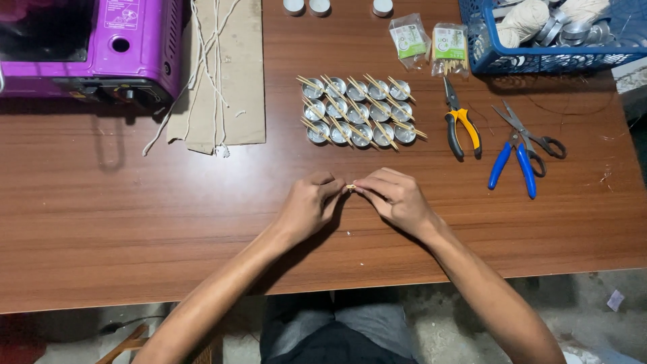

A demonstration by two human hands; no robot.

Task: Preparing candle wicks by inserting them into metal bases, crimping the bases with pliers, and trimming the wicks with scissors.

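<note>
1. The left hand and the right hand meet fingertip to fingertip low over the wooden table, both pinched shut on a tiny yellowish piece held between them; what the piece is cannot be told.
2. Just beyond the hands lie three rows of small metal cups, each with thin wooden sticks laid across it.
3. To the right rest yellow-handled pliers, blue-handled pliers and scissors.
4. A blue basket sits at the far right corner, and a purple stove at the far left beside cardboard with string.
</note>
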